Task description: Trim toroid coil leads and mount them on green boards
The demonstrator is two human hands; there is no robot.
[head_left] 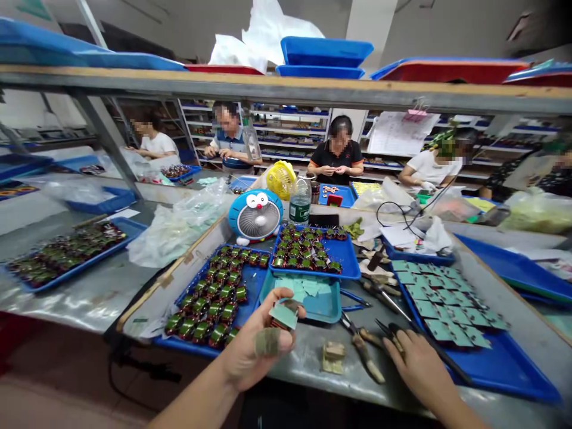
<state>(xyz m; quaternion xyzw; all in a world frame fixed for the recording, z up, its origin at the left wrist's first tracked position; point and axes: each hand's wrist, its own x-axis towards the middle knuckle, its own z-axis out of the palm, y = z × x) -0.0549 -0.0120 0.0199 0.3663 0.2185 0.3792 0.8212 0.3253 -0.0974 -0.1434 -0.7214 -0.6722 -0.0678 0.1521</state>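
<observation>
A: At the tabletop's (308, 381) near edge, what is the left hand (257, 348) clenching?

B: A small wire coil (280, 320) with a green paper slip, pinched between thumb and fingers. It looks light and stiff, though the windings may be delicate, so I'd take it by the papered sides.

A: And the right hand (415, 372)?

B: It's over a long dark tool (456, 372) beside the blue tray (513, 375). Its fingers hide whether it's gripping, so I can't tell.

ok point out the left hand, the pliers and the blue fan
left hand (252, 351), head view, middle of the hand
pliers (364, 356), head view, on a handle
blue fan (255, 215), head view, on the grille
</observation>
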